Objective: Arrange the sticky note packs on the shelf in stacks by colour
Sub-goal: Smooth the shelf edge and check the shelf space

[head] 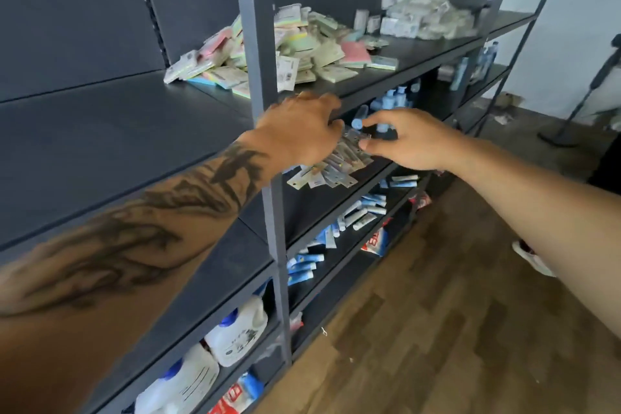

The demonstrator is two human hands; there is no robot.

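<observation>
On the shelf above, sticky note packs point(295, 44) lay heaped unsorted; our left hand point(299, 131) and right hand point(406, 139), fingers curled, pinched small flat packets point(339, 161) below. Loose pile could slide off.

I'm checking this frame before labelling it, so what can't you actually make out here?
- Left hand, head view: fingertips hidden behind its own knuckles, so any grip is unclear.
- Right hand: thumb and forefinger close over the small flat packs; contact is blurred.
- Sticky note packs: label print too small; the upright post covers part of the pile.
- White packets: too blurred to identify.
- White jugs: partly hidden under the shelf board.
</observation>
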